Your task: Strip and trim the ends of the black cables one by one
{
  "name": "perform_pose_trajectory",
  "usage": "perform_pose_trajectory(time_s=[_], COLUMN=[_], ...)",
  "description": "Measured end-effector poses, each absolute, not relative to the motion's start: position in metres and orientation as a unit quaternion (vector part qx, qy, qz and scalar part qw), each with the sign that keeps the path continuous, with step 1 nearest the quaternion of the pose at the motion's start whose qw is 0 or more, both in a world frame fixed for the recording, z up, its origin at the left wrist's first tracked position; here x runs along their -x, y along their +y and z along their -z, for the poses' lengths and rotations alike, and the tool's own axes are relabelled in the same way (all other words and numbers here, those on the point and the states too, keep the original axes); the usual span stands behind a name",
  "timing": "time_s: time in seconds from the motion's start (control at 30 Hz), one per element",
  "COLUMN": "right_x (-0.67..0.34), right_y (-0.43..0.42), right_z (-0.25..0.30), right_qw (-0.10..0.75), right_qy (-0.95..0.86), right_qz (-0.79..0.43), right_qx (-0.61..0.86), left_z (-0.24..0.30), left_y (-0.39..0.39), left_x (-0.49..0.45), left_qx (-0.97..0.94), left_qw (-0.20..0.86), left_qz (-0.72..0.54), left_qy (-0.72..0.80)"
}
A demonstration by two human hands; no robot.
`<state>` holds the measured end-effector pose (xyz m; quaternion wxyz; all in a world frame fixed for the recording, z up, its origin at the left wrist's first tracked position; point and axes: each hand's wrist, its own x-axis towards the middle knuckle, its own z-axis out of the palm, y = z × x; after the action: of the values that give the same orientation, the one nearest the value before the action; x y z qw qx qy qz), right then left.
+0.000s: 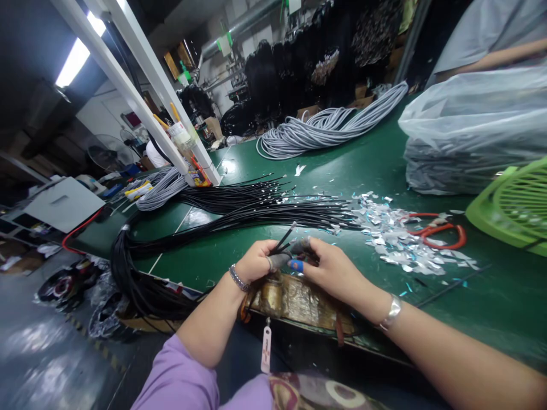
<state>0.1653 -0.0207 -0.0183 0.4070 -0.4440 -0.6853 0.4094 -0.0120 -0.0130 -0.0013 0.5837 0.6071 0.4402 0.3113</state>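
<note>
My left hand [257, 261] is closed on black cables [282, 242], whose ends stick up past the thumb. Close against it, my right hand [325, 263] has its fingers bent together at the cable ends; a blue cover wraps its thumb and grey covers show on other fingertips. What lies between those right fingers is too small to make out. Both hands are above a taped brown pad [307, 302] at the table's near edge. Behind them a long bundle of black cables [239, 219] lies across the green table [192, 262], its cut ends pointing right.
Foil scraps [384, 228] spread to the right, with red-handled scissors [444, 236] among them. A green basket [513, 205] and a plastic-wrapped pile [470, 136] stand at the right. Grey cable coils [329, 131] lie at the back. White posts [166, 91] rise at left. Another person's arm [491, 60] shows behind.
</note>
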Motion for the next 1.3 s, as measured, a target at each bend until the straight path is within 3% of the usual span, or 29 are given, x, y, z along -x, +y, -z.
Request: perform_pose_trajectory(time_s=[0.3, 0.63, 0.77, 0.9, 1.0, 1.07, 1.13, 1.3], right_x=[-0.169, -0.170, -0.168, -0.163, -0.160, -0.160, -0.160, -0.164], right_y=[-0.010, -0.018, -0.023, -0.020, -0.019, -0.019, -0.019, -0.017], right_z=[0.031, 0.025, 0.021, 0.021, 0.023, 0.024, 0.025, 0.024], right_qw=[0.409, 0.413, 0.415, 0.417, 0.350, 0.315, 0.336, 0.390], right_qy=[-0.707, -0.752, -0.770, -0.695, -0.568, -0.523, -0.552, -0.712], right_qz=[-0.437, -0.240, -0.231, -0.411, -0.633, -0.691, -0.643, -0.381], right_qx=[0.377, 0.454, 0.427, 0.418, 0.394, 0.388, 0.412, 0.442], left_z=[0.003, 0.006, 0.007, 0.008, 0.009, 0.009, 0.010, 0.011], left_y=[-0.013, -0.011, -0.011, -0.011, -0.011, -0.011, -0.010, -0.010], left_x=[0.016, 0.016, 0.016, 0.017, 0.017, 0.016, 0.016, 0.018], left_qx=[-0.602, -0.596, -0.602, -0.607, -0.609, -0.612, -0.616, -0.631], left_qw=[0.596, 0.575, 0.565, 0.567, 0.570, 0.572, 0.567, 0.537], left_qz=[-0.303, -0.310, -0.314, -0.315, -0.313, -0.310, -0.309, -0.310], left_qy=[0.436, 0.467, 0.469, 0.460, 0.454, 0.450, 0.452, 0.467])
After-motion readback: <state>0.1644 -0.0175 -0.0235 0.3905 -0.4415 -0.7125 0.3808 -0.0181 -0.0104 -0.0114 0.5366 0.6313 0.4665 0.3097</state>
